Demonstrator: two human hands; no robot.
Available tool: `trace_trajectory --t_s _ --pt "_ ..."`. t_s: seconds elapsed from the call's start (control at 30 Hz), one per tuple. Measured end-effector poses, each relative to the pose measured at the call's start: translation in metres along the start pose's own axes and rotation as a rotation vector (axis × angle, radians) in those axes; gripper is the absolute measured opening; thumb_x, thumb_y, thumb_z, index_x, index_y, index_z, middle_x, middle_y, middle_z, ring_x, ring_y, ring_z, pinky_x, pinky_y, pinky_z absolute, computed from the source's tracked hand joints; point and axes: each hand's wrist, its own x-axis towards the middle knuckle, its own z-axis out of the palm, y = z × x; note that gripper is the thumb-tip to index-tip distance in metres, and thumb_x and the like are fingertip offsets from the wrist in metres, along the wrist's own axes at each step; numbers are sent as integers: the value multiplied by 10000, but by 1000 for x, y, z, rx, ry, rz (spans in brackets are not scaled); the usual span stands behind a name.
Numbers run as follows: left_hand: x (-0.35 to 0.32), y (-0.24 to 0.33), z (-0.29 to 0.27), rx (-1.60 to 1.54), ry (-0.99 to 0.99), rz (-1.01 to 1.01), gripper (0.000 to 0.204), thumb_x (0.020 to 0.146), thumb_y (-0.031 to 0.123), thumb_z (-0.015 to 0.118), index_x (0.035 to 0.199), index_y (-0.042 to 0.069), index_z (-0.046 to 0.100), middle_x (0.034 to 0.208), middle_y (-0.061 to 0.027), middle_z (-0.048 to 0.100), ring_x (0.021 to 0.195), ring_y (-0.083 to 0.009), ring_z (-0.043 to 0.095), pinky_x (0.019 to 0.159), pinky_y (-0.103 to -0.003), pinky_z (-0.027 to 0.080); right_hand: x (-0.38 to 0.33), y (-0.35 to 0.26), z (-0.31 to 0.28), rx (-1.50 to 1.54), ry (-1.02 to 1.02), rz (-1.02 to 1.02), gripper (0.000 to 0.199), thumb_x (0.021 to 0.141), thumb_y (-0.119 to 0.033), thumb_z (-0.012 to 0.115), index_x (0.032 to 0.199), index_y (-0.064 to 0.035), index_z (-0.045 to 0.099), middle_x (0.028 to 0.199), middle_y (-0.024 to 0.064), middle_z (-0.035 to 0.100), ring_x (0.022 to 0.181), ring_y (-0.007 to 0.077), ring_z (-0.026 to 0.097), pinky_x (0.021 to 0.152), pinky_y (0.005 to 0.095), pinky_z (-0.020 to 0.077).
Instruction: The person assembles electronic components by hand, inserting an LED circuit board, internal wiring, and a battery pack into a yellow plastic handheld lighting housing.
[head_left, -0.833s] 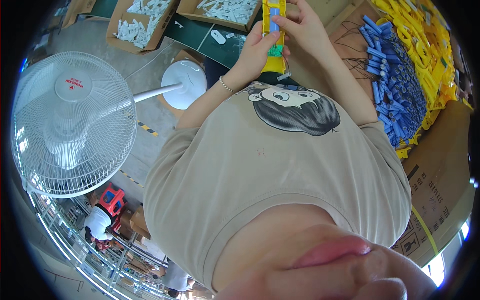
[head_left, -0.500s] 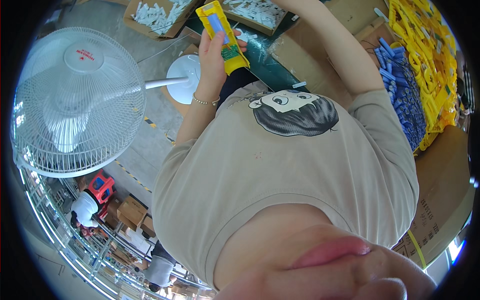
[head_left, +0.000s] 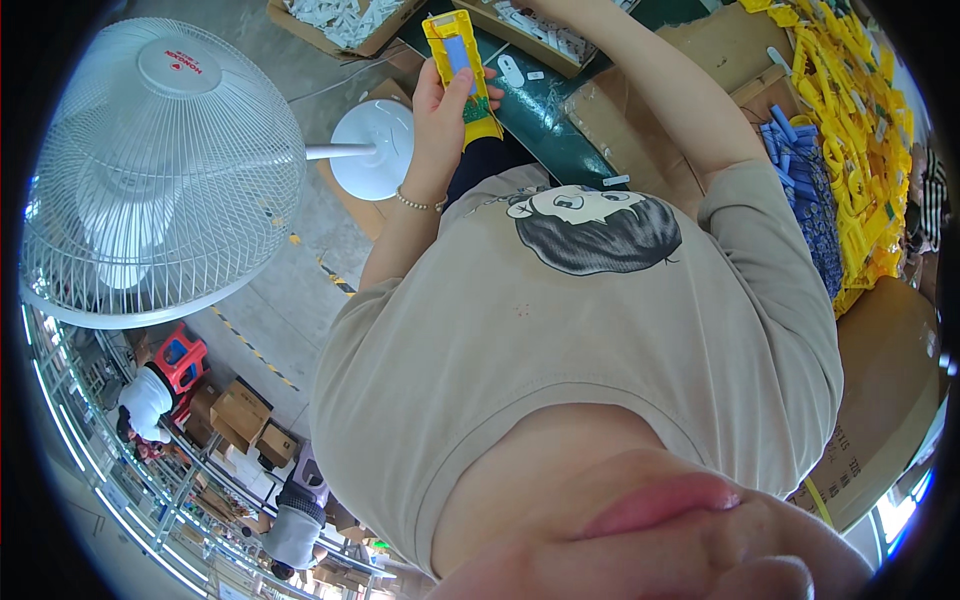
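My left hand (head_left: 447, 105), with a beaded bracelet at its wrist, grips a yellow plastic housing (head_left: 437, 32). The thumb presses on the housing's near part, and fingers show past its far side. Inside the open housing lie a blue cylindrical battery (head_left: 457, 54) and a green circuit board (head_left: 474, 110). My right forearm (head_left: 640, 75) reaches up and leftward past the upper edge, beside a carton of small white parts (head_left: 545, 32); the right hand itself is out of the picture. On the green tabletop (head_left: 540, 120) by my left hand lie a white oval part (head_left: 511, 70) and a smaller white piece (head_left: 535, 76).
A white fan (head_left: 165, 170) with a round base (head_left: 372, 150) stands at left. Another carton (head_left: 385, 35) holds white parts. Blue batteries (head_left: 805, 180) and yellow housings (head_left: 870, 150) are heaped at right beside cardboard. Co-workers (head_left: 292, 530) sit farther back at lower left.
The whole view has shifted slightly. My left hand still holds the yellow housing, now more upright in the picture. White parts on the green tabletop show more clearly beside it.
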Motion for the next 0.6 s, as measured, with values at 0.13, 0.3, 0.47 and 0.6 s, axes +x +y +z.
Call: trace_trajectory --t_s 0.13,0.3,0.47,0.6 --pt "5 3 4 0 -7 18 254 1009 201 471 1211 47 474 1035 -129 642 841 -188 664 737 -326 565 1 6 7 -51 24 -4 220 748 -174 692 892 -12 729 828 222 681 781 380 668 718 443 533" --pt "3 1 4 -33 49 17 268 1001 203 496 1209 38 462 1018 -128 642 811 -179 666 707 -309 566 7 -2 6 22 83 -141 223 752 -142 685 935 -22 731 828 230 678 742 366 672 691 429 546" --pt "6 -3 11 -37 43 22 268 1002 207 494 1209 40 462 1017 -126 641 807 -174 664 702 -307 565 -2 -13 -22 192 -202 182 254 798 -101 638 1030 -44 725 828 220 686 713 324 683 653 392 556" --pt "6 -1 14 -31 45 43 257 1000 203 495 1197 40 462 1024 -126 639 803 -172 664 701 -307 566 -1 9 -5 -161 -81 -63 213 830 -134 646 985 -4 713 846 203 689 765 292 683 688 371 549"
